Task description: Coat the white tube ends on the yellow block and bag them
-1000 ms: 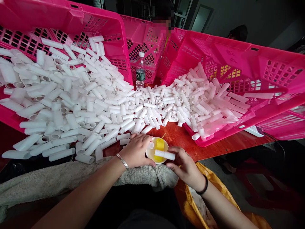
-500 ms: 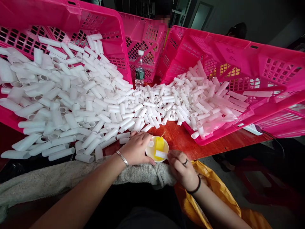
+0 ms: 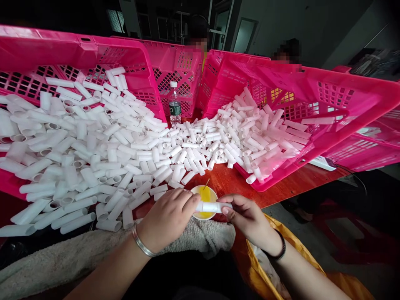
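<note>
Fingers [image 3: 194,203] of both hands hold white tube [image 3: 212,206] lying left-right.

Strong light is falling from above onto the white tubes [image 3: 125,141] and the pink crates [image 3: 312,96], which are glowing almost too bright, while the room behind is staying dark. The lower edge is sinking into shadow. The wide lens is bending the edges — crate rims are curving. Focus is looking sharp in the centre, softer toward the corners.
</note>
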The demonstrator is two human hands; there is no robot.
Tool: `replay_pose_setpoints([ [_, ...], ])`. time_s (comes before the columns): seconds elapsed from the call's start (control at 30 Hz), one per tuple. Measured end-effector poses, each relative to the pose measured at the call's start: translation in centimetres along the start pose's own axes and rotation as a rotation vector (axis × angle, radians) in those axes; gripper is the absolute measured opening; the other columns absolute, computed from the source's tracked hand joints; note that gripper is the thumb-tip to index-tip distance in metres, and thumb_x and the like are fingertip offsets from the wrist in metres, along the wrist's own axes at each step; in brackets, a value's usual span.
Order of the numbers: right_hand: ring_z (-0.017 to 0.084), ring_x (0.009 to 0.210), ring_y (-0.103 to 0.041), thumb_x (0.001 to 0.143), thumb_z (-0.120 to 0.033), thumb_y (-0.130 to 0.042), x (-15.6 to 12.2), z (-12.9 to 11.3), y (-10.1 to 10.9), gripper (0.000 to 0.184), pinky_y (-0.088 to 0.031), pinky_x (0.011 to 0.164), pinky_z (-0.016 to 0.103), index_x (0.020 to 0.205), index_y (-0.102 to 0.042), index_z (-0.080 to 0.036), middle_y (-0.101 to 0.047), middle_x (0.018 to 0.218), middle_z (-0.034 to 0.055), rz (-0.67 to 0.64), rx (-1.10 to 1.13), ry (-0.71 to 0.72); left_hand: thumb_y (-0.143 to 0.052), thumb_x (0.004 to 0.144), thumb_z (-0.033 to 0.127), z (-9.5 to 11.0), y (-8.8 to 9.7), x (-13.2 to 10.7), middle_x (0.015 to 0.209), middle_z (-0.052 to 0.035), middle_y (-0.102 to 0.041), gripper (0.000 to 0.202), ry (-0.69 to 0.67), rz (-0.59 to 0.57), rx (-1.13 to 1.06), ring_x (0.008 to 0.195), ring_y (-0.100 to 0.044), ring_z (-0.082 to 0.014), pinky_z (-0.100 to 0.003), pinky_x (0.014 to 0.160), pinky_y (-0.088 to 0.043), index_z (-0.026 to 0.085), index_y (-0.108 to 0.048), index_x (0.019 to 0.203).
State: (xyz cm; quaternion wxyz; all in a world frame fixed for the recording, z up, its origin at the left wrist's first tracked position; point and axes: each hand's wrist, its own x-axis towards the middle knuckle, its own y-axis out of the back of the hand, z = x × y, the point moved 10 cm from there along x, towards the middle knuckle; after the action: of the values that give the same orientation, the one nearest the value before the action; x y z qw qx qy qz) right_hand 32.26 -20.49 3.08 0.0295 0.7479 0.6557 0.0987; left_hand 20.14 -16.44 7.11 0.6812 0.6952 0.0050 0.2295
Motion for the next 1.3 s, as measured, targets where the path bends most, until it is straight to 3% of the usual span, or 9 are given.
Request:
replay_pose_setpoints([
  [0.27,0.014,0.072,-0.059,0.095,-0.030,-0.046,-0.7,-4.9,0.1,0.013,-0.049,0.065,0.024,0.095,-0.055,-0.020,-0.062,0.085,0.0045,-0.126,-0.333,0.273,-0.040,0.093,0.022,0.4,1.1,-0.3,0.095,-0.0068,-0.064,0.019,0.128,-0.002,-0.369,0.083,-0.060,-0.0198,-0.032,0.071,-0.051,0.017,-0.050,0.108],
  [0.5,0.014,0.068,-0.055,0.097,-0.033,-0.039,-1.2,-6.8,-1.5,0.021,-0.046,0.061,0.024,0.085,-0.051,-0.020,-0.059,0.076,0.0035,-0.283,-0.476,0.365,-0.035,0.090,0.017,2.5,0.6,-0.4,0.091,-0.0096,-0.061,0.024,0.145,-0.109,-0.366,0.081,-0.056,-0.0243,-0.038,0.071,-0.047,0.016,-0.054,0.104],
  [0.63,0.014,0.058,-0.051,0.096,-0.028,-0.034,-2.6,-8.2,-2.3,0.027,-0.042,0.057,0.027,0.073,-0.047,-0.022,-0.054,0.063,0.0009,-0.159,-0.602,0.476,-0.043,0.087,0.029,5.1,-1.7,-0.9,0.082,-0.0045,-0.059,0.016,0.340,-0.269,-0.923,0.072,-0.053,-0.0183,-0.031,0.064,-0.044,0.019,-0.054,0.091],
  [0.73,0.015,0.054,-0.049,0.097,-0.029,-0.029,-5.0,-9.7,-2.9,0.032,-0.041,0.054,0.028,0.071,-0.046,-0.022,-0.052,0.058,0.0013,-0.094,-0.652,0.556,-0.040,0.087,0.036,10.2,-4.5,-2.7,0.062,0.0025,-0.044,0.021,0.482,-0.599,-1.502,0.050,-0.038,-0.0111,-0.023,0.046,-0.034,0.020,-0.052,0.084],
  [0.8,0.016,0.056,-0.052,0.098,-0.029,-0.028,-7.0,-10.0,-2.8,0.031,-0.043,0.055,0.028,0.074,-0.047,-0.022,-0.055,0.060,0.0021,-0.134,-0.692,0.546,-0.042,0.086,0.037,11.6,-4.6,-3.3,0.062,0.0016,-0.046,0.021,0.415,-0.660,-1.532,0.050,-0.041,-0.0123,-0.024,0.047,-0.038,0.021,-0.054,0.085],
  [0.93,0.015,0.052,-0.055,0.095,-0.030,-0.041,-9.9,-6.7,2.5,0.023,-0.043,0.049,0.027,0.075,-0.051,-0.024,-0.057,0.061,0.0007,-0.098,-0.942,0.293,-0.052,0.083,0.028,3.7,-1.8,-3.5,0.114,-0.0097,-0.060,0.034,0.305,-0.187,-0.729,0.105,-0.055,-0.0274,-0.042,0.090,-0.048,0.025,-0.053,0.117],
  [1.07,0.025,0.064,-0.061,0.084,-0.036,-0.060,-8.1,-2.5,8.2,0.016,-0.048,0.059,0.036,0.077,-0.060,-0.021,-0.063,0.074,0.0086,0.034,-1.393,0.156,-0.045,0.085,0.019,-5.8,-2.2,-4.9,0.109,-0.0118,-0.059,0.032,0.411,-0.069,-0.219,0.105,-0.056,-0.0291,-0.049,0.091,-0.047,0.020,-0.058,0.113],
  [1.2,0.030,0.079,-0.062,0.084,-0.009,-0.053,-0.6,0.1,9.4,0.016,-0.047,0.068,0.040,0.093,-0.066,-0.012,-0.065,0.090,0.0182,0.111,-1.613,0.116,-0.050,0.078,0.012,-8.0,-4.4,-4.2,0.098,-0.0086,-0.058,0.024,0.348,-0.172,-0.159,0.093,-0.058,-0.0260,-0.045,0.085,-0.049,0.020,-0.066,0.094],
  [1.3,0.030,0.083,-0.061,0.082,-0.001,-0.050,3.7,1.1,9.0,0.021,-0.046,0.070,0.039,0.088,-0.068,-0.011,-0.066,0.091,0.0196,0.083,-1.601,0.136,-0.050,0.080,0.015,-7.2,-3.4,-4.1,0.098,-0.0075,-0.058,0.020,0.339,-0.137,-0.221,0.092,-0.058,-0.0241,-0.042,0.086,-0.048,0.021,-0.065,0.092],
])
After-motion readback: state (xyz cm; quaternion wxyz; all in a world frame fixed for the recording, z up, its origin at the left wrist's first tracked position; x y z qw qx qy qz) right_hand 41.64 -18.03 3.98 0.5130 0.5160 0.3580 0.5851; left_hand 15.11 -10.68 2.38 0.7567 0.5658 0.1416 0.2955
